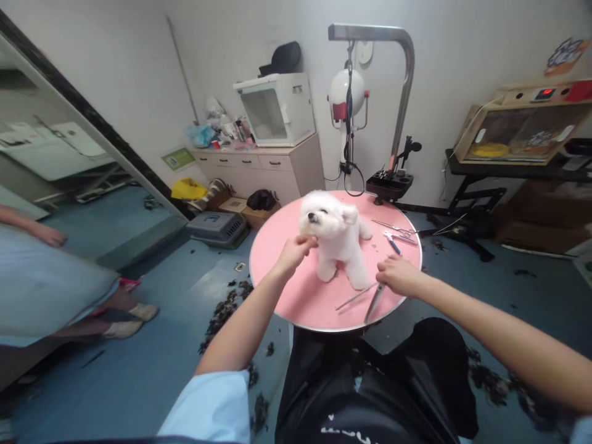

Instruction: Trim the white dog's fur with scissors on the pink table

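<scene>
A fluffy white dog (340, 246) sits on a round pink grooming table (296, 296), its muzzle turned to the left and lifted. My left hand (298, 250) is under the dog's muzzle, with fingers closed on the fur at its chin. My right hand (395, 274) is wrapped around a pair of scissors (374, 303) at the table's right front. Two thin metal lengths spread from this hand toward the near edge, beside the dog's front paw. Behind my right hand lie another pair of scissors (395, 227) and a blue-handled tool (394, 245).
A metal grooming arm (404, 80) with a tool tray (390, 185) rises at the table's back. Dark hair clippings (226, 308) litter the floor. Another person (50, 283) stands at left by a mirror. A grey pet carrier (217, 229) sits near the cabinet (272, 176).
</scene>
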Tool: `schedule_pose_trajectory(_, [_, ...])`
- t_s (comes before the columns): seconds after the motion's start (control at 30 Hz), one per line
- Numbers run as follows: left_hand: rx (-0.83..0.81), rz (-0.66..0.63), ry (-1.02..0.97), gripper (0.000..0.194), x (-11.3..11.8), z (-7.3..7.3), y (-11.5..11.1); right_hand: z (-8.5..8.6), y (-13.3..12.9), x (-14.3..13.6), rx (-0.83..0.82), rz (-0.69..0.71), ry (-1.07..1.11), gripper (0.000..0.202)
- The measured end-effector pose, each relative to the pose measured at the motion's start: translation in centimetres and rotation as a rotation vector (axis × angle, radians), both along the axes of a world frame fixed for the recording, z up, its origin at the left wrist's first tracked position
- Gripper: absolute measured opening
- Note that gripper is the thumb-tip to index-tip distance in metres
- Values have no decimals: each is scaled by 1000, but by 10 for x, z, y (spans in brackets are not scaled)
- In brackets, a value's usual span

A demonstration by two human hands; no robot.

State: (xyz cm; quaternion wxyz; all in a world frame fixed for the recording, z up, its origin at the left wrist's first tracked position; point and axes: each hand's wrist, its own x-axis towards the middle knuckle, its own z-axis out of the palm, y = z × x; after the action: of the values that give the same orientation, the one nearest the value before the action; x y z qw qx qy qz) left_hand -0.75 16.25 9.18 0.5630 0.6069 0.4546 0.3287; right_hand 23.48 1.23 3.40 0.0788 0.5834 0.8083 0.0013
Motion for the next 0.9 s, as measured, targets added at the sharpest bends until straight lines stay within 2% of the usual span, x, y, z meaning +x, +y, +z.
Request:
schedule_pose_trajectory(0.07, [-134, 19, -119, 33, 3, -11, -6, -21, -15, -2, -49, -39, 77, 22])
schedule_pose_trajectory(0.17, [-120, 118, -277, 25, 17, -10, -2, -35, -17, -7, -11, -42, 104, 20])
schedule_pose_trajectory(0.27, [-9, 122, -263, 15, 37, 11, 12, -40, -9, -16, 127, -43, 154, 20])
schedule_pose_trajectory(0.33, [59, 119, -233, 10, 51, 31, 22, -43, -6, -23, 166, -111, 213, 21])
schedule_pose_trajectory(0.43, [133, 114, -221, 7, 71, 58, 30, -45, -2, -34, 77, -233, 249, 24])
schedule_pose_trajectory(0.53, [183, 83, -245, 7, 78, 71, 27, -40, 6, -43, -101, -275, 166, 33])
schedule_pose_trajectory(0.6, [204, 56, -251, 10, 73, 68, 22, -35, 12, -49, -209, -255, 92, 28])
schedule_pose_trajectory(0.7, [187, 19, -221, 17, 57, 51, 15, -29, 18, -57, -284, -191, 57, 21])
schedule_pose_trajectory(0.8, [53, -29, -120, 27, 47, 36, 11, -24, 21, -59, -314, -186, 95, 36])
schedule_pose_trajectory(0.87, [-31, -52, -91, 33, 48, 33, 10, -20, 22, -56, -385, -203, 84, 40])
schedule_pose_trajectory(0.9, [-55, -50, -102, 33, 51, 34, 11, -19, 21, -55, -409, -206, 75, 36])
